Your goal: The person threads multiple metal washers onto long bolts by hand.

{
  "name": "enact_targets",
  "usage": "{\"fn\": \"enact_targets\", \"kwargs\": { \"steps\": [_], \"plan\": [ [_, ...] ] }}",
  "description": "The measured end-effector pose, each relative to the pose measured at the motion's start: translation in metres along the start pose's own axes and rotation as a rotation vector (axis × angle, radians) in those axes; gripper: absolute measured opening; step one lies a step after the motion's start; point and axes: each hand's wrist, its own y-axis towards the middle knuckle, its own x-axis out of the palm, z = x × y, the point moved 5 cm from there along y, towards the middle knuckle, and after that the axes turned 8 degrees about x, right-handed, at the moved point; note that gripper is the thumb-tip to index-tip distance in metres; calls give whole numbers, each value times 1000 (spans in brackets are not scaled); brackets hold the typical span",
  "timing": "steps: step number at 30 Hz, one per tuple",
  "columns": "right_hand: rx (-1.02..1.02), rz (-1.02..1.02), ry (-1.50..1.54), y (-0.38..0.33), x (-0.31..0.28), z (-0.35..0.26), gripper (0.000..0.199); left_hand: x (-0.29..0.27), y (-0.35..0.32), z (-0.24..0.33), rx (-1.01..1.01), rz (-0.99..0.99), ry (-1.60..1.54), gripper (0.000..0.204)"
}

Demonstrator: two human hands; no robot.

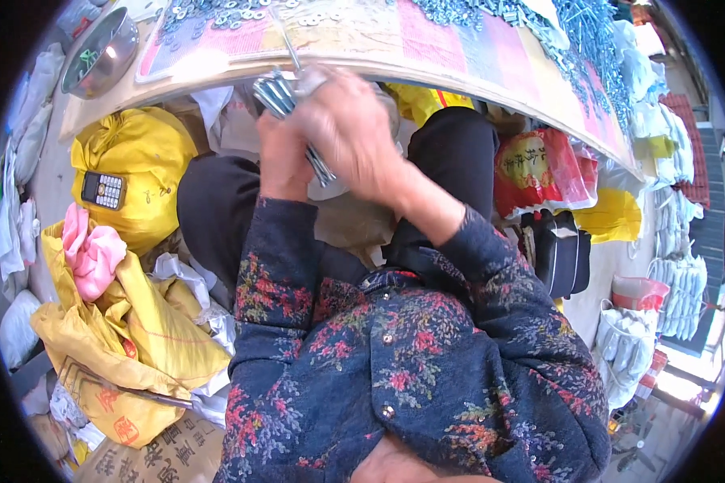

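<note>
Two hands up close together at the near edge of the board (427,68), and you've got a bundle of long metal bolts (280,95) between them. Your left hand (282,157) is curled shut around the lower end of the bundle; your right hand (350,133) is blurred, closed over it from the right, and how tightly I cannot tell. The bolts are too many and too bunched to count. One steel bowl (98,55) sits far left. One mobile phone (103,190) rests on the yellow sack (149,149) to your left, one pink cloth (91,253) just nearer.
</note>
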Motion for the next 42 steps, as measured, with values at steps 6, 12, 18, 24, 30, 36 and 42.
{"fn": "enact_targets", "kwargs": {
  "steps": [6,12,18,24,30,36,42],
  "plan": [
    [-42,-2,-53,-4,2,-23,22,0,-3,-13,-344,3,-226,26],
    [-251,45,238,-13,-20,-68,23,-7,7,-16,-487,65,-110,17],
    [-179,76,119,-19,-4,-48,15,-5,0,4,-259,347,77,10],
    [303,101,363,-21,17,-1,16,13,3,12,-469,121,-135,9],
    [-199,41,230,-25,1,-23,28,-6,0,5,-415,203,-246,10],
    [-38,-129,298,-18,-10,-45,24,-25,-7,-13,-289,83,-349,19],
    [566,-76,929,3,-7,0,24,-19,-11,5,-453,0,-308,12]
  ]
}}
